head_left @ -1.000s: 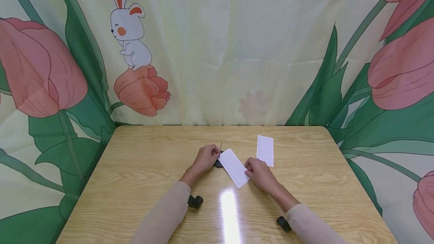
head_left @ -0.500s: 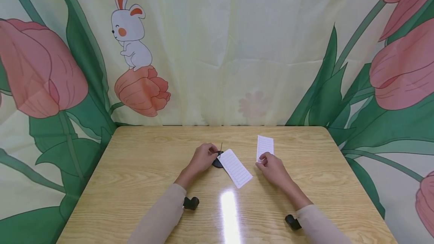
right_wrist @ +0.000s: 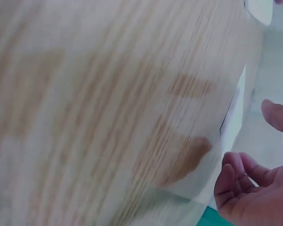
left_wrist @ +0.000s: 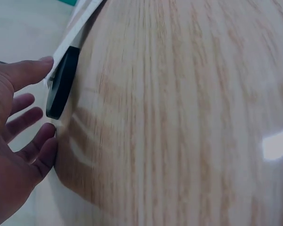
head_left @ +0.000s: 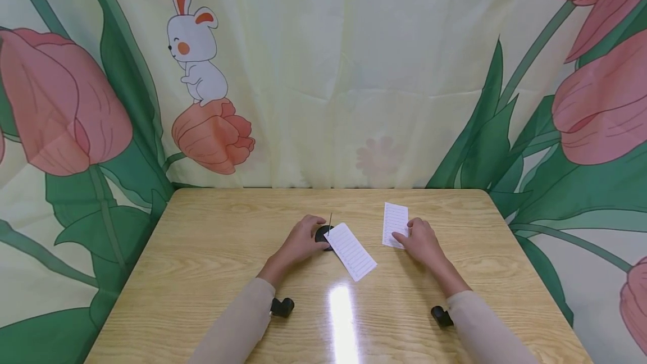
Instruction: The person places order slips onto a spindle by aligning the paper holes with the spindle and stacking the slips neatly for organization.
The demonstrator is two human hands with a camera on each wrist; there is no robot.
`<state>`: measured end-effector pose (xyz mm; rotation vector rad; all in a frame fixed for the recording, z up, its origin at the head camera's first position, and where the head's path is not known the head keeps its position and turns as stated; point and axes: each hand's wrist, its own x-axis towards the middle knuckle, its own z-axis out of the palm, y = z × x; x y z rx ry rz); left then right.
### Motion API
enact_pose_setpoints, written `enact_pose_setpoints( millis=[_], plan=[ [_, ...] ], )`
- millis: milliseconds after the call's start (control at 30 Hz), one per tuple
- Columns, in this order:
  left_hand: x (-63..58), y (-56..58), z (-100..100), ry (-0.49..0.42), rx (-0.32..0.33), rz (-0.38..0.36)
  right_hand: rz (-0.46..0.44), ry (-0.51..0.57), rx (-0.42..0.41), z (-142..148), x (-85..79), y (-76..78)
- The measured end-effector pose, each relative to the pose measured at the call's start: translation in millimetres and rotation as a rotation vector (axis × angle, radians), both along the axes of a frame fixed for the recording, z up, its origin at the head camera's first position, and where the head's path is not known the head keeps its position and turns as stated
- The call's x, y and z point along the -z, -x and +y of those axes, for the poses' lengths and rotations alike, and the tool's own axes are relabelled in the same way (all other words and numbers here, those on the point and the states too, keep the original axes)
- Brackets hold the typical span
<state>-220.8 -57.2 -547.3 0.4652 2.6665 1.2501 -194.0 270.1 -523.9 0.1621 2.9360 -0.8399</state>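
Observation:
A black round base with a thin upright spike, a bill spike, stands on the table. One lined paper slip lies slantwise with its upper corner at the foot of the spike; whether it is pierced cannot be told. My left hand is beside the base, thumb and fingers spread apart; in the left wrist view the thumb is near the black base and slip. Over the right edge of a second lined slip, my right hand has thumb and fingers apart, pinching nothing.
The wooden table ends at a curtain printed with tulips and a rabbit. A bright light reflection lies on the tabletop near the front. Black wrist cameras sit on both sleeves.
My right hand has let go of the first slip and moved right to the second one. My left hand has opened from its pinch beside the spike and drawn slightly left.

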Motion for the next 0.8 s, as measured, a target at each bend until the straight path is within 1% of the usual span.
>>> enact_pose_setpoints(
  millis=[200,433,533,800],
  plan=[
    [2.8,-1.4,0.9,0.064,0.000,0.022,-0.039,-0.052,0.010,-0.2,4.1,3.9],
    [5.5,-0.4,2.5,0.085,0.000,0.010,-0.054,-0.097,0.007,1.7,8.6,3.0],
    [6.4,-0.3,2.4,0.098,-0.005,0.006,-0.052,-0.092,0.009,2.2,8.5,2.5],
    [4.0,-2.0,3.0,0.101,-0.015,0.017,-0.030,-0.078,0.011,3.8,7.9,2.3]
  ],
)
